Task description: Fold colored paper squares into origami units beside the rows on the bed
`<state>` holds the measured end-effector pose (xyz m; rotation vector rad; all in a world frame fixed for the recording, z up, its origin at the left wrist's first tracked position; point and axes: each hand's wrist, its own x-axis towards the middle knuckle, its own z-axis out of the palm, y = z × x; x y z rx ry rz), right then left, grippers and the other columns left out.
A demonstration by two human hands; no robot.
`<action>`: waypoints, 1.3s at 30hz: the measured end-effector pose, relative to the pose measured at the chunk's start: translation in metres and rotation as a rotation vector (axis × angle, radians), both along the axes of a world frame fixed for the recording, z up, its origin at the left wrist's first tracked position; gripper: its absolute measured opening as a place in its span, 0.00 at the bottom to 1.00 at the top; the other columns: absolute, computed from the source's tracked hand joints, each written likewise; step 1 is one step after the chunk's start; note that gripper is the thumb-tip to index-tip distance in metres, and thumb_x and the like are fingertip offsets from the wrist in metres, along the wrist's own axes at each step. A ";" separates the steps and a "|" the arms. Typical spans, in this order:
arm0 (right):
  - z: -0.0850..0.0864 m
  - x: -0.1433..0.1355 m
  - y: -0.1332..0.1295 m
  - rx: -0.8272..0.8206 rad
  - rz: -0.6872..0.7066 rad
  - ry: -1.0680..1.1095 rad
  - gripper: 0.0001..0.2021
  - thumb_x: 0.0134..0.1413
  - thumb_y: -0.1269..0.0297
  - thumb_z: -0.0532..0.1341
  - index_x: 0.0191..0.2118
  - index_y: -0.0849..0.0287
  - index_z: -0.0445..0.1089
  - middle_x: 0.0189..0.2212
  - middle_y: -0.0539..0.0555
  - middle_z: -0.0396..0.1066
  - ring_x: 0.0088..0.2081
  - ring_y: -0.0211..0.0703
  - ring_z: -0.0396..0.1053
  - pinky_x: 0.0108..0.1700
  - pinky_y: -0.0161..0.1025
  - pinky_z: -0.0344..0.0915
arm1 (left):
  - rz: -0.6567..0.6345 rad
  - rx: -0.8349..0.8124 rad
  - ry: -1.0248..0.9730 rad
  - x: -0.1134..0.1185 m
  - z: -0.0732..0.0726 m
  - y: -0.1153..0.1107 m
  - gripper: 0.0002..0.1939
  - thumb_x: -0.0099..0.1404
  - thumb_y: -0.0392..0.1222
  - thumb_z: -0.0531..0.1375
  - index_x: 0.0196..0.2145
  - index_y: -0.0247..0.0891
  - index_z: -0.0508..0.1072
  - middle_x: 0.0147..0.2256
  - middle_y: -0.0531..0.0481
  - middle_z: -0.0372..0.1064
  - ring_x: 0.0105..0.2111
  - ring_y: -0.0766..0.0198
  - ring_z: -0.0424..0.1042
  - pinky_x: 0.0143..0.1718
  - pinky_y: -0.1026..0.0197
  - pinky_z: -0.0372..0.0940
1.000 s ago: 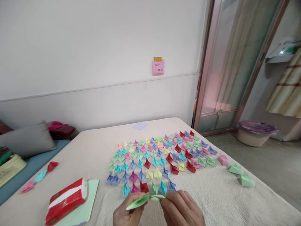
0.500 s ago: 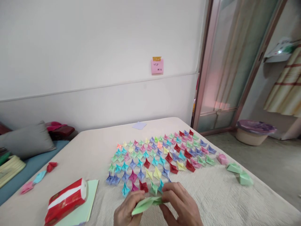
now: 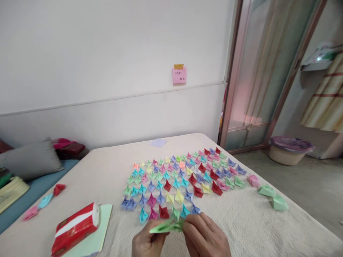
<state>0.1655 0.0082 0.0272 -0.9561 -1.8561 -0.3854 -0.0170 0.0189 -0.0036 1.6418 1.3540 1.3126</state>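
At the bottom middle, a green folded paper boat [image 3: 168, 227] is held between both hands. My left hand [image 3: 148, 240] pinches its left part from below and behind. The right end sits in the closed fingers of my right hand [image 3: 205, 236], which partly hide it. Just beyond my hands stand rows of small folded paper boats [image 3: 179, 196] in red, blue, purple, yellow, pink and green. The nearest row, with a red boat [image 3: 163, 212] and a purple one [image 3: 195, 208], lies close to my fingers.
A red tissue pack [image 3: 76, 228] rests on green paper sheets [image 3: 105, 223] at the left. Other folded pieces lie along the left edge; green ones [image 3: 280, 202] lie at the right edge. A purple sheet [image 3: 159, 142] is at the far edge, by the wall.
My right hand has moved slightly down and its fingers have closed in more on the green paper. My left hand has shifted a little to the right. The boats stay put.
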 end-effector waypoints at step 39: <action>-0.003 0.001 0.007 -1.281 0.721 0.933 0.08 0.45 0.61 0.66 0.23 0.60 0.72 0.19 0.47 0.66 0.24 0.37 0.62 0.29 0.34 0.57 | -0.504 -0.275 -0.238 0.006 0.037 -0.003 0.20 0.65 0.56 0.56 0.29 0.35 0.75 0.25 0.50 0.67 0.24 0.66 0.67 0.25 0.66 0.62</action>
